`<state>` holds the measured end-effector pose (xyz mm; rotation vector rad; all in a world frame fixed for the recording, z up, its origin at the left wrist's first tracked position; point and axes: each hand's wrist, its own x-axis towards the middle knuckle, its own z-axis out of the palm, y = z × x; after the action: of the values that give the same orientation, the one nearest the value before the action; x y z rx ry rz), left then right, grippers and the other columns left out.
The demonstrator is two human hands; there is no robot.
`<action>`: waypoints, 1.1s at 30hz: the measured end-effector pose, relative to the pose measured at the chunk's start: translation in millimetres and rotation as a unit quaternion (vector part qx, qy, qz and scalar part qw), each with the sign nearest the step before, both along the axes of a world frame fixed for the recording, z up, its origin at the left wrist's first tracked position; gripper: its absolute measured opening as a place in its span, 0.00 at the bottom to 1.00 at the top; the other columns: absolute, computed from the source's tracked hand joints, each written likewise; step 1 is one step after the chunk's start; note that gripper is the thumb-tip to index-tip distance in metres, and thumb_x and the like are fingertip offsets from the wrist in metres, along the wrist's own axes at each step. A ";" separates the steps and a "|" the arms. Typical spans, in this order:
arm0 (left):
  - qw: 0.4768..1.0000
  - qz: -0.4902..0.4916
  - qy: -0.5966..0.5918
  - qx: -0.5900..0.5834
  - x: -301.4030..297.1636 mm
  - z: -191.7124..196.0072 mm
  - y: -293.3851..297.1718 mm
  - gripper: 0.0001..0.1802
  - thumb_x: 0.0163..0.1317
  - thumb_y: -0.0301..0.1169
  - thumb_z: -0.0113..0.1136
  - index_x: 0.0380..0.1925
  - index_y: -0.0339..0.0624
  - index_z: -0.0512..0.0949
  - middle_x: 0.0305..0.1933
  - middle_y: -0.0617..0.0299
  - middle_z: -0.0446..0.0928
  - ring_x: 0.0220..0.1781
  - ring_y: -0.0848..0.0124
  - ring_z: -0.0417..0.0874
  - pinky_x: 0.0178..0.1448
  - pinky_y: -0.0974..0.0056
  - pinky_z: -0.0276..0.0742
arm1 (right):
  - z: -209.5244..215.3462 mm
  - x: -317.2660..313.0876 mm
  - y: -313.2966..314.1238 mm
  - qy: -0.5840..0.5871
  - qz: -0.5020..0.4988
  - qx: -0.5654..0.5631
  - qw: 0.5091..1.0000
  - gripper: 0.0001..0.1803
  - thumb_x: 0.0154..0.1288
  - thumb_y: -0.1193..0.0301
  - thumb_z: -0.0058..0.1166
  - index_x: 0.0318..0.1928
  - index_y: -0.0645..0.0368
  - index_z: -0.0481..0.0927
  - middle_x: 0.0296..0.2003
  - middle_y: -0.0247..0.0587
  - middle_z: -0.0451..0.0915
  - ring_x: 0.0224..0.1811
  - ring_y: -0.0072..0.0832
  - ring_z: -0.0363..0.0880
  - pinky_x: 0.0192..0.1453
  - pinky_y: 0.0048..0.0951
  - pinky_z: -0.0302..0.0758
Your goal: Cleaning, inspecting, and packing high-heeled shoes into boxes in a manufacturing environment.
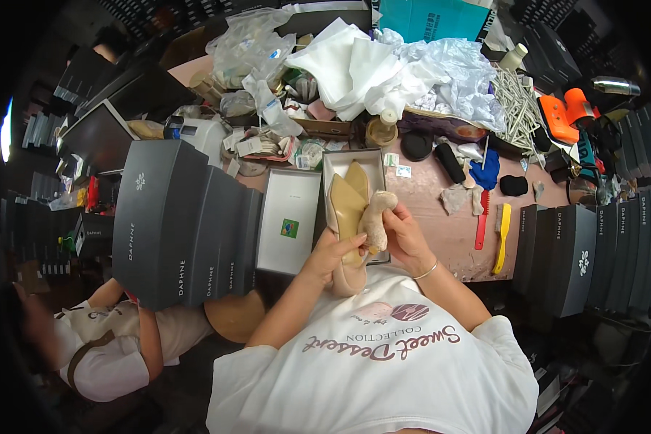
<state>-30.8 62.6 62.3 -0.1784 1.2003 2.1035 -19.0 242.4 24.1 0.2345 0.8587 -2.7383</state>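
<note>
A beige pointed-toe shoe (348, 217) is being held sole-up just above the near edge of the tabletop (441, 231), over the near end of an open shoe box (332, 170). It is being gripped from below by the left hand (332, 253), whose fingers are curled closed around the toe and forepart. A crumpled beige cloth (377, 213) is being pinched in the right hand (405, 239), fingers closed on it, and is being pressed against the side of the shoe near the heel. The wiping is judged to be under way rather than finished: the shoe is not yet lying in the box, and the box lid (290, 220) is lying apart, just left of the box. A stack of closed dark grey shoe boxes (181, 224) is being kept at the left edge, another row (578, 253) at the right. A red brush (481, 220) and a yellow brush (502, 235) are lying untouched to the right. Another person's arm (148, 340) is being seen below the left stack.
</note>
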 end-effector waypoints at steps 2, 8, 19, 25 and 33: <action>1.000 0.024 -0.009 0.012 1.5 -11.3 -1.9 0.24 0.57 0.23 0.60 0.55 0.39 0.68 0.44 0.60 0.77 0.42 0.73 0.81 0.43 0.71 0.77 | -14.0 10.8 9.5 0.002 0.027 0.058 0.998 0.17 0.69 0.70 0.49 0.57 0.57 0.70 0.48 0.37 0.76 0.47 0.26 0.76 0.53 0.33 0.75; 0.995 -0.051 0.080 -0.038 -17.8 1.8 -23.6 0.27 0.57 0.20 0.58 0.58 0.37 0.65 0.50 0.60 0.75 0.48 0.72 0.78 0.51 0.67 0.76 | 19.4 29.6 11.1 0.034 -0.005 0.177 0.984 0.14 0.65 0.72 0.53 0.51 0.59 0.71 0.46 0.38 0.75 0.44 0.23 0.74 0.51 0.28 0.72; 0.988 -0.114 0.086 -0.066 -17.8 15.7 -33.8 0.20 0.62 0.30 0.59 0.52 0.37 0.69 0.42 0.58 0.76 0.35 0.75 0.79 0.39 0.71 0.79 | 51.8 22.3 21.9 -0.020 0.144 0.177 0.973 0.20 0.62 0.75 0.58 0.53 0.62 0.69 0.43 0.35 0.76 0.45 0.20 0.75 0.51 0.23 0.73; 0.986 -0.149 0.063 -0.039 -1.7 15.3 -37.5 0.18 0.66 0.34 0.55 0.51 0.36 0.69 0.39 0.55 0.78 0.36 0.74 0.80 0.39 0.70 0.80 | 39.4 17.0 16.8 -0.029 0.006 0.146 0.989 0.15 0.64 0.76 0.55 0.50 0.62 0.70 0.45 0.37 0.77 0.45 0.20 0.77 0.49 0.22 0.76; 0.996 -0.085 0.031 0.009 0.6 9.5 -11.0 0.26 0.68 0.47 0.50 0.55 0.36 0.67 0.41 0.57 0.77 0.39 0.73 0.80 0.40 0.71 0.79 | 42.8 25.3 -8.6 0.231 -0.064 0.533 0.812 0.13 0.59 0.77 0.57 0.45 0.63 0.74 0.39 0.40 0.72 0.43 0.28 0.73 0.49 0.26 0.71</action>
<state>-30.2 51.6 71.8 -0.0028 1.1888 1.9831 6.3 233.8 66.9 -0.2090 2.5157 -2.0815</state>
